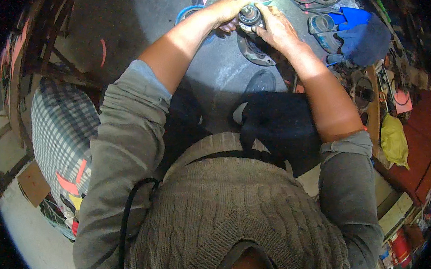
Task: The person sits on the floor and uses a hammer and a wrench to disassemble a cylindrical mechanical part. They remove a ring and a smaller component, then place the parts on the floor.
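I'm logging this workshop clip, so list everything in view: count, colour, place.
round metal part: one, dark grey, top centre, held in both hands
flanged metal disc: one, grey, on the floor under the hands
blue cloth: one, blue, top right
dark cloth: one, navy, beside the blue cloth
yellow rag: one, yellow, right edge
checked cushion: one, grey and white, left
shoe: one, dark, centre
left hand: on the part's left side
right hand: on its right side
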A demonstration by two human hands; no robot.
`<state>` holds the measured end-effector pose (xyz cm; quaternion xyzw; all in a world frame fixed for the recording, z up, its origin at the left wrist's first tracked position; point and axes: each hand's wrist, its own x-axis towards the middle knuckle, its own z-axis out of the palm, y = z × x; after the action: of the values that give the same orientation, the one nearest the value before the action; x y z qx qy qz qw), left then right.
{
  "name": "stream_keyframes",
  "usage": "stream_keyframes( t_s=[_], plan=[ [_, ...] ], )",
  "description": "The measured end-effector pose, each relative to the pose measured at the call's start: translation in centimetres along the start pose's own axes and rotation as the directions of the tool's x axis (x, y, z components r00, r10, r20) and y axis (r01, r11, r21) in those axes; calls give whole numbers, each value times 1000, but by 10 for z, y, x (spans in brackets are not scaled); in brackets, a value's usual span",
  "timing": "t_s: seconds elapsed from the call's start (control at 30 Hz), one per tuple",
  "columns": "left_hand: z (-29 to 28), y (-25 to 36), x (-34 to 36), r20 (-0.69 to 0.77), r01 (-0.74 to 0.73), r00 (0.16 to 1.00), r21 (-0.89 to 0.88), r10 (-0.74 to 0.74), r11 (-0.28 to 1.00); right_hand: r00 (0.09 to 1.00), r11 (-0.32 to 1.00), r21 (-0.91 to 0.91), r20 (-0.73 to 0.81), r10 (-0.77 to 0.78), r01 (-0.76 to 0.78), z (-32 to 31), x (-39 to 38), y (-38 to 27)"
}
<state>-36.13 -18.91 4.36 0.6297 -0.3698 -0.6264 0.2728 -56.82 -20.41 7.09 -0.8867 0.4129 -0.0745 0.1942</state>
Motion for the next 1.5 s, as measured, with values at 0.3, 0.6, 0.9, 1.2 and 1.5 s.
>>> stream_keyframes(
  t_s=[0.3,0.6,0.9,1.2,1.5],
  plan=[
    [-1,-2,5,-105,-22,994,135,37,991,994,995,-57,-64,-87,83,-4,0,1],
    [0,-21,37,-93,-261,955,191,282,946,990,994,-70,-110,-92,85,-6,0,-3],
    [8,-16,23,-31,-185,980,211,196,960,992,995,-50,-85,-93,89,-5,-7,-3],
    [11,-3,2,-119,-53,989,281,90,958,977,985,-84,-138,-164,153,-5,-10,3],
    [11,8,-9,-52,58,998,248,-47,967,974,966,-188,-107,-197,175,-5,-21,-5]
  ],
)
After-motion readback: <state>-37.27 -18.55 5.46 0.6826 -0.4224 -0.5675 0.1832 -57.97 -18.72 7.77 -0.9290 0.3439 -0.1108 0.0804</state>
